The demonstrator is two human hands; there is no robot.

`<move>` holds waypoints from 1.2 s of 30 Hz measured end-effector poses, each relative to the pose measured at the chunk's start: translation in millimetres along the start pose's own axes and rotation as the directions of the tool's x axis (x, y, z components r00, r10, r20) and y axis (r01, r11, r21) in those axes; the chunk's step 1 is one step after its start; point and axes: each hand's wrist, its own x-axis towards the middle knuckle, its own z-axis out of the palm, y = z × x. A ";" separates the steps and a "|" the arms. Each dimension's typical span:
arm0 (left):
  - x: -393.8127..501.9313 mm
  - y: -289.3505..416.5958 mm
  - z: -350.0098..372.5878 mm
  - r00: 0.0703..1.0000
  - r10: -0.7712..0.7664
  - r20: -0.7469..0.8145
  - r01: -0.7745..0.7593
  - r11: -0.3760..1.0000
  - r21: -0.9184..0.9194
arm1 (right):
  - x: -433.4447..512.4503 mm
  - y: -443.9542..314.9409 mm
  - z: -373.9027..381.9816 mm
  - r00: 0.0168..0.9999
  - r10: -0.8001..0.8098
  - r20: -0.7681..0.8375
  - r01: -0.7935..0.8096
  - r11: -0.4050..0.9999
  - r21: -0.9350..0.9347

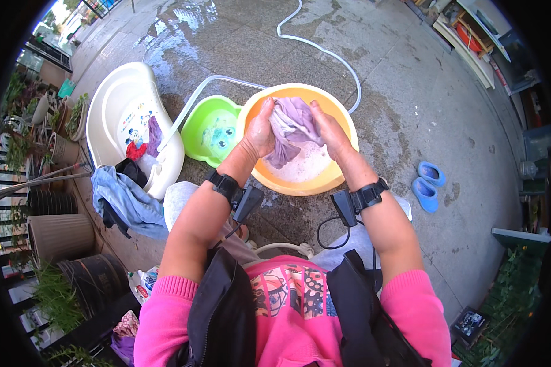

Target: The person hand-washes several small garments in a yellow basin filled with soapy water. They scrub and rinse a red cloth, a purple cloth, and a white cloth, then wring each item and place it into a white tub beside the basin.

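Both hands hold up a wet mauve cloth (296,124) over an orange plastic basin (275,181). My left hand (260,130) grips its left side, thumb upward, and my right hand (329,130) has the right side. A bunched end of the cloth hangs down toward the sudsy water (305,163) in the basin. Whether that end touches the water I cannot tell. Against the basin's left side stands a green plastic basin (195,130) with clear water and a cartoon face on its bottom.
A white baby bathtub (102,119) at left holds red and purple cloths. Blue denim clothing (126,202) drapes over its near end. A clear hose (197,91) runs from the tub behind the basins. Blue clogs (425,192) sit at right; flowerpots (62,236) line the left.
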 end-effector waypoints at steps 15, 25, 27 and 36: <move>6.1 26.4 -20.8 0.916 0.238 -0.323 -0.159 0.955 0.252 | 34.3 -29.8 -44.2 0.934 0.072 -0.349 0.157 0.797 0.583; 7.4 24.6 10.5 0.995 0.100 -0.017 -0.098 0.989 0.114 | 30.7 -24.8 -47.3 0.974 0.030 -0.224 -0.043 0.998 -0.050; 6.4 20.3 15.7 0.998 0.057 -0.014 -0.055 0.991 0.119 | 24.8 -23.5 -37.5 0.964 -0.136 -0.227 0.014 0.881 -0.473; 2.9 12.4 9.7 0.990 0.077 -0.118 -0.030 0.934 0.356 | 9.9 -10.3 -1.4 0.973 -0.153 0.172 0.212 0.886 -0.413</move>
